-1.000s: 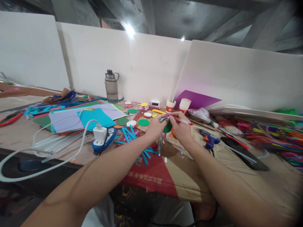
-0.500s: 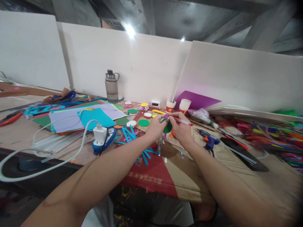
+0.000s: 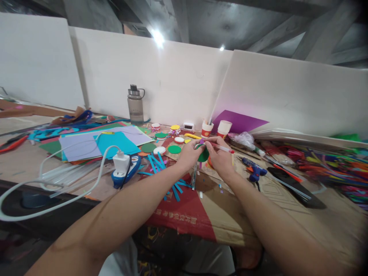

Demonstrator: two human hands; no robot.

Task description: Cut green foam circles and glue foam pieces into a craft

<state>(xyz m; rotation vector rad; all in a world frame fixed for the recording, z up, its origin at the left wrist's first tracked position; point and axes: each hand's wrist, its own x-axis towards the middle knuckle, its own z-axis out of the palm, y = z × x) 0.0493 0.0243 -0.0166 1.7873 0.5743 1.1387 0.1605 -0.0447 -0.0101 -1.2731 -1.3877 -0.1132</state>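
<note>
My left hand [image 3: 189, 155] is closed on a green paper disc [image 3: 203, 155] with a pale rim, which it holds tilted above the table. A red pen [image 3: 225, 148] lies in my right hand [image 3: 220, 157], its red end sticking out to the right. The fingers of both hands meet at the disc's upper edge, around a small purple paper piece [image 3: 201, 142]. A purple strip hangs below the disc. Blue paper strips [image 3: 176, 191] lie spread beside my left wrist. Further green and white discs [image 3: 174, 149] rest on the table behind them.
At left stand a blue power strip [image 3: 117, 179] with a white plug and cable, and stacked coloured paper [image 3: 77, 147]. A water bottle [image 3: 135, 107] and paper cups [image 3: 207, 130] stand at the back. A blue glue gun [image 3: 255, 172] lies right, before colourful pipe cleaners [image 3: 330, 165].
</note>
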